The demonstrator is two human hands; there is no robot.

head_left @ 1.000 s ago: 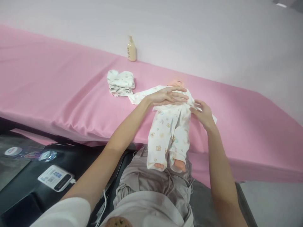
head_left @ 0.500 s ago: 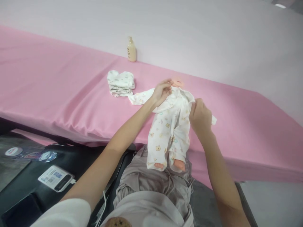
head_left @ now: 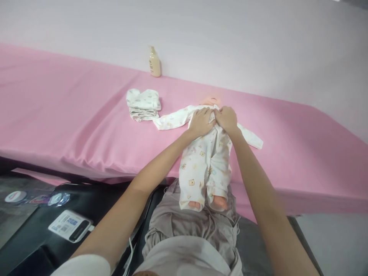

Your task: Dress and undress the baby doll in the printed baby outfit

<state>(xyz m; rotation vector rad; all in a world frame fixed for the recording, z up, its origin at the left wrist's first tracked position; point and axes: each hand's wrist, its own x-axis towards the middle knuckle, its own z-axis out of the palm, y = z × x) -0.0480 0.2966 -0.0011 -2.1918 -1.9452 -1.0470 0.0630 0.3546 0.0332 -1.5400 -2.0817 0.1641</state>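
A doll (head_left: 220, 202) lies on its back in a white baby romper (head_left: 192, 168) printed with little bears. Its sleeves spread out to both sides, its bare feet reach over the near edge, and only part of its head shows at the far end. My left hand (head_left: 202, 122) rests on the romper's chest, fingers stretched out. Beside it, my right hand (head_left: 227, 118) pinches the romper's front just below the neck. The two hands almost meet over the chest, hiding the cloth beneath them.
A folded stack of white printed cloth (head_left: 143, 105) sits left of the doll, near a sleeve end. Behind it, a cream pump bottle (head_left: 154, 63) stands by the wall. Pink cloth (head_left: 57, 111) covers the table. A white device (head_left: 70, 226) with a cable lies on a black seat (head_left: 31, 230).
My right hand has moved left, from the romper's right side to the middle of the chest, uncovering the right sleeve. My left hand has come down onto the chest.
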